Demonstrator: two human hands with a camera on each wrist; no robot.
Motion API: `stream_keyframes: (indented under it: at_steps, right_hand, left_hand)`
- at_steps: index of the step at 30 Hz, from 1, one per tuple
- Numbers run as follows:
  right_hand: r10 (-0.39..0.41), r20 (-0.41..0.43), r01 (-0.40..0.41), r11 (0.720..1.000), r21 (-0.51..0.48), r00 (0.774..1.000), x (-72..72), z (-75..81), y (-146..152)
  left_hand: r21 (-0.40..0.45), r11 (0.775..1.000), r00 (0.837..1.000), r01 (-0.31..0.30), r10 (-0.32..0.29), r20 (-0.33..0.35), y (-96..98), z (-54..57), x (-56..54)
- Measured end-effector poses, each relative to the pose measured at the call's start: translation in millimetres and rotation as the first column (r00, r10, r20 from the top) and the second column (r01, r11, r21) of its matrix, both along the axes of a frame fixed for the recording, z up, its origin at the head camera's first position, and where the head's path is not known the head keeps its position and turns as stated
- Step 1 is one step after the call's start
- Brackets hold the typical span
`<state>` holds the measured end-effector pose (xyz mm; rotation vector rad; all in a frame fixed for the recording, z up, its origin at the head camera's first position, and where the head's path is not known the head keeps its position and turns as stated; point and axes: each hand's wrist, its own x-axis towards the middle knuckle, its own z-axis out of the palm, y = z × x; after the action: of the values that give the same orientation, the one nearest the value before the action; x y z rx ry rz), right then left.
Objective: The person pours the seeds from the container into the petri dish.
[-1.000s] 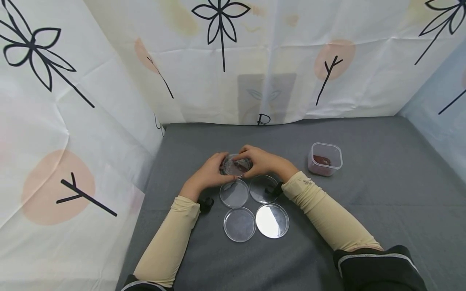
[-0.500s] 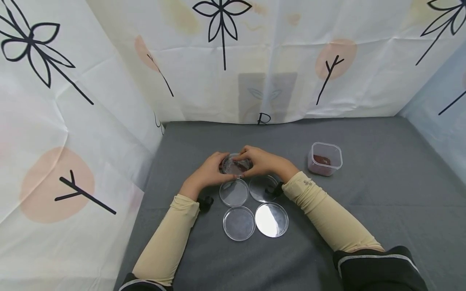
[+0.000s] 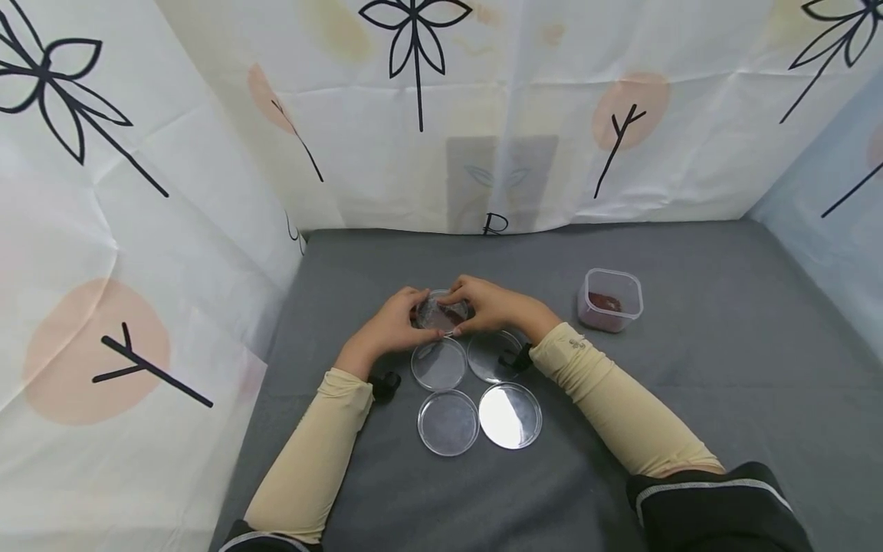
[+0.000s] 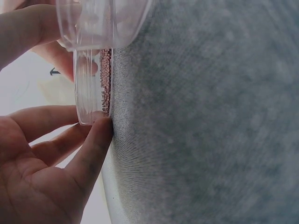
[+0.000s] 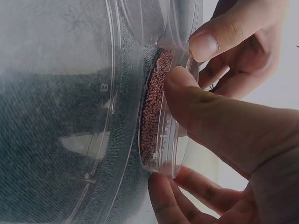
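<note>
Both hands hold one clear round petri dish (image 3: 441, 316) near the middle of the table. My left hand (image 3: 392, 326) grips its left side, thumb at the near edge and fingers round the far side. My right hand (image 3: 495, 305) holds the right side, its thumb near the left thumb and a finger at the far rim. A layer of small reddish-brown grains (image 5: 156, 112) lies in the dish, with a few white bits beside it. Two clear walls are visible one over the other, as of a dish and lid. In the left wrist view, grains (image 4: 106, 79) show through the side.
Clear round dishes or lids stand nearer me: front left (image 3: 448, 423), front right (image 3: 510, 415), back left (image 3: 438, 364) and back right (image 3: 491, 356), the last partly behind the right wrist. A clear plastic box (image 3: 593, 313) with reddish-brown contents (image 3: 605, 302) stands at right on the grey cloth (image 3: 704, 322).
The head view has shifted slightly. Both hands keep nearly the same hold on the petri dish, and the other dishes and the box stay in place.
</note>
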<state>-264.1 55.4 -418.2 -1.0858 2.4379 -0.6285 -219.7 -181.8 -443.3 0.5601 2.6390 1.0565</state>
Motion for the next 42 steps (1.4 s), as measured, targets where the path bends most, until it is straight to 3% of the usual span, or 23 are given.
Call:
stream_keyframes:
  at_steps: [22, 42]
  right_hand:
    - [-0.03, 0.024, 0.03, 0.999, -0.02, 0.999, -2.3, -2.7, 2.9]
    - [0.008, 0.038, -0.005, 0.998, -0.059, 0.999, -4.6, -7.4, 2.9]
  left_hand:
    - [0.006, 1.0, 1.0, 0.0, 0.0, 0.014, 3.8, -6.3, -3.7]
    - [-0.004, 1.0, 1.0, -0.013, 0.013, 0.017, 1.5, -5.9, -4.2]
